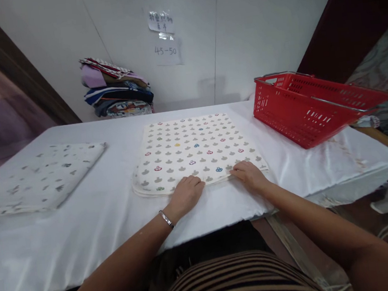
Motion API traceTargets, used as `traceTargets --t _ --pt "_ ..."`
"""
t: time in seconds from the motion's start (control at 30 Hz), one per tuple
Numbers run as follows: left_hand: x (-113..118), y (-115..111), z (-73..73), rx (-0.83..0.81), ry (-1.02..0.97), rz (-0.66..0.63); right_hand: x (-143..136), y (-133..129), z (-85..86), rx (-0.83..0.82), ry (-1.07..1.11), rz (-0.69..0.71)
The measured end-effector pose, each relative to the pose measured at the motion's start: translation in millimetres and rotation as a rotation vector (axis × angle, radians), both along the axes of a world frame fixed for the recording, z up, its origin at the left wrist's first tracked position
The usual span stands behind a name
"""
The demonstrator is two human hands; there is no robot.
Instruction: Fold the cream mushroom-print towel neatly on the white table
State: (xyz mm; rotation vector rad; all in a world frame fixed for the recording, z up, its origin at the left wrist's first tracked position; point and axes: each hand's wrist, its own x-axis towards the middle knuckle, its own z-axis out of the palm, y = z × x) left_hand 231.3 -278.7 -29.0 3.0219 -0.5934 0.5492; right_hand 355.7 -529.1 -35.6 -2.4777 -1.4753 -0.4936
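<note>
Evidently, we have the pale patterned cloth [196,138] spread flat in the middle of the surface [114,220], its small motifs facing up. Doubled edges show at its near left corner, so we judge that at least one fold is in place. Not everything looks finished: the layers there do not quite line up, and the near edge seems a little uneven between our hands.

Our left hand [187,192] rests with bent fingers on that near edge; our right hand [250,175] touches it near the right corner, thumb and fingers close together. We cannot tell whether either one truly pinches the fabric.

Farther left on the surface lies a second printed cloth [43,176], apparently folded too, well apart from ours. To the right stands a red basket [279,114]. Beyond the far edge, a stack of textiles [117,91] sits against the wall [254,26]; we cannot say whether those pieces belong to this work.
</note>
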Motion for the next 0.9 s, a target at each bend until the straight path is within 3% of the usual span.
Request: traceTargets --t 0.3,0.57,0.9 --pt "3.0 -2.1 1.2 0.007 0.013 0.034 2.3 3.2 -6.0 -0.045 -0.065 0.006" --pt "2.6 1.4 -5.3 0.019 -0.096 -0.029 4.3 1.7 -1.6 -0.044 -0.071 0.017" --pt "0.7 1.2 -10.5 0.061 -0.114 -0.048 -2.5 -0.5 -0.5 -0.169 -0.028 0.124"
